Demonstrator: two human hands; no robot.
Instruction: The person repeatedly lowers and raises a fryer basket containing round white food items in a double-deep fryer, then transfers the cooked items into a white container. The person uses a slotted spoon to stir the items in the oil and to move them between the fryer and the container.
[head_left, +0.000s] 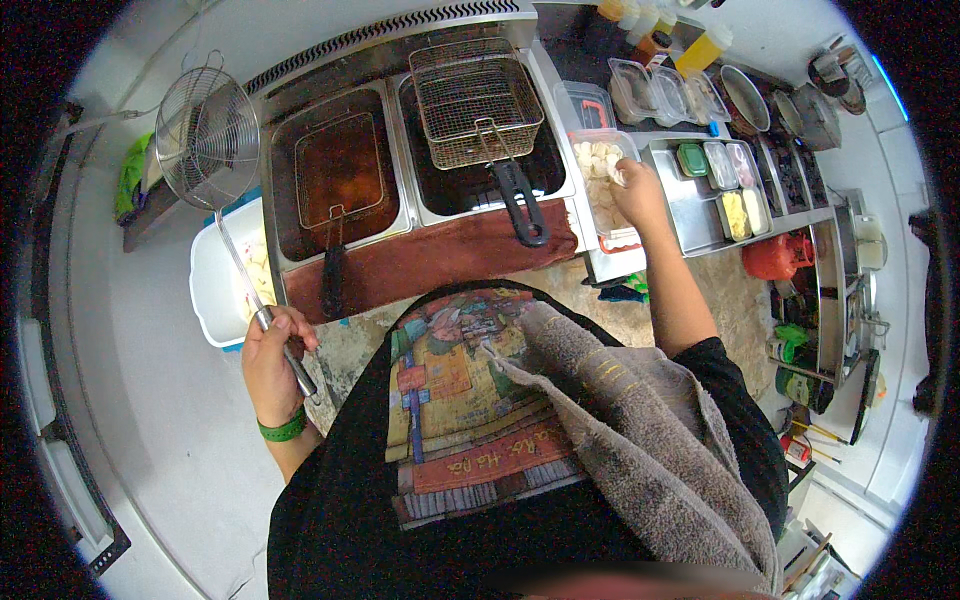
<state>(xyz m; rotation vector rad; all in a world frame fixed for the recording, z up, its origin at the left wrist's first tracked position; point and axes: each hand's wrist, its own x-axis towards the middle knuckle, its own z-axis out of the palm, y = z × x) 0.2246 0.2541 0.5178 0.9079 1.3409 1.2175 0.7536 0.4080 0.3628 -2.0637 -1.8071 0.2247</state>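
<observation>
My left hand grips the steel handle of a wire spider skimmer, whose round basket is raised at the upper left. At the right of the fryer, my right hand reaches into a clear plastic container of thin, pale round chips. Its fingertips close on a pale piece at the container's edge. Between my hands is a two-well deep fryer. One wire fry basket rests raised over the right well, and another fry basket sits down in the brown oil of the left well.
A reddish-brown cloth lies along the fryer's front, under the black basket handles. A white tub with pale yellow pieces stands at the left. Right of the chips are a metal tray with small containers, squeeze bottles and a red gas cylinder.
</observation>
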